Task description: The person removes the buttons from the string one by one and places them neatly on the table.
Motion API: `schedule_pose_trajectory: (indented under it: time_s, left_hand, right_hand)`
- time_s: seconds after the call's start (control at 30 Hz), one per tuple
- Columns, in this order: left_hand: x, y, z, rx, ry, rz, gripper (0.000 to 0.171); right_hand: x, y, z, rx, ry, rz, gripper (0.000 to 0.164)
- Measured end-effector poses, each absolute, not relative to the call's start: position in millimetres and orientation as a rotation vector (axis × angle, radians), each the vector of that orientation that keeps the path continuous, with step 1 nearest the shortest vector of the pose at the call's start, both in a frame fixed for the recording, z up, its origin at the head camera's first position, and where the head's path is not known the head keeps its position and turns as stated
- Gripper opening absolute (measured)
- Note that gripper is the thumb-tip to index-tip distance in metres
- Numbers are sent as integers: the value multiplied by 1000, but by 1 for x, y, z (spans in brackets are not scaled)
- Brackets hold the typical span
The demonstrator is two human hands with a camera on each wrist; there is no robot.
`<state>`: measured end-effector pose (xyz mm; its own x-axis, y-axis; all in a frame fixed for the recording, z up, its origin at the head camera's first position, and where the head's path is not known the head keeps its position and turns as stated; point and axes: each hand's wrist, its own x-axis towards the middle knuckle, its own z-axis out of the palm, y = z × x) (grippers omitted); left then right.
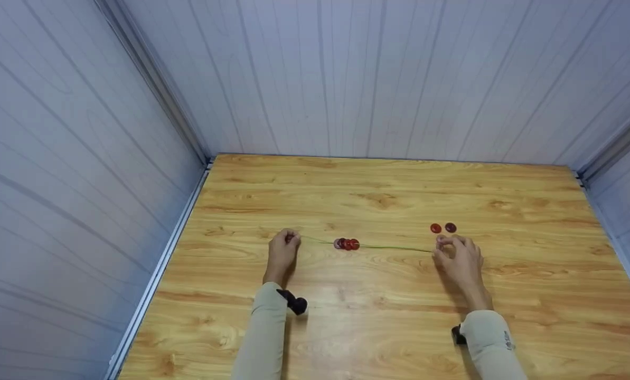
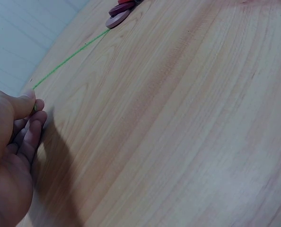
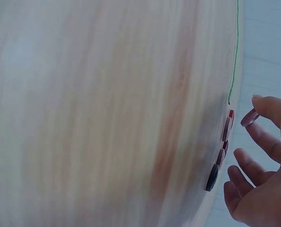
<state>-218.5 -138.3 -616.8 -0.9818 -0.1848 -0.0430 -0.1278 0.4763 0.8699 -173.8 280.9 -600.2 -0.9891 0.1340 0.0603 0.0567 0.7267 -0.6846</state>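
My left hand (image 1: 283, 252) pinches one end of a thin green string (image 2: 69, 59) between thumb and forefinger. The string runs rightward over the wood table through several overlapping round buttons (image 1: 349, 244), pinkish, dark red and red. Its dark-tipped free end lies near my right hand (image 1: 460, 261). That hand holds a pinkish button (image 3: 250, 117) by the edge between thumb and forefinger, above the table, with the other fingers loosely bent. Just beyond it lie a red button (image 1: 435, 228) and a dark maroon button (image 1: 450, 227).
In the right wrist view, several loose buttons lie in a row beside the right hand, with a black button (image 3: 212, 178) nearest. Pale panel walls (image 1: 346, 79) stand behind the wooden table (image 1: 346, 327) and at both sides.
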Motion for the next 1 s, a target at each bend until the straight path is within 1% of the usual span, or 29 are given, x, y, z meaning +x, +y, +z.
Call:
schedule_pose_trajectory:
  time_s: [0.37,0.67,0.87,1.0]
  left_hand:
    - [-218,-138,-616,280,-2622,-1562,10]
    - [-219,-138,-616,301,-2617,-1578,10]
    - [-217,-137,-614,291,-2636,-1581,10]
    - [-217,-137,-613,286,-2626,-1578,10]
  right_hand:
    - [-171,287,-599,-269,-2863,954,31]
    - [-175,288,-597,-336,-2950,911,36]
    - [-176,289,-599,-328,-2971,901,44]
    - [-177,289,-600,-344,-2968,909,39]
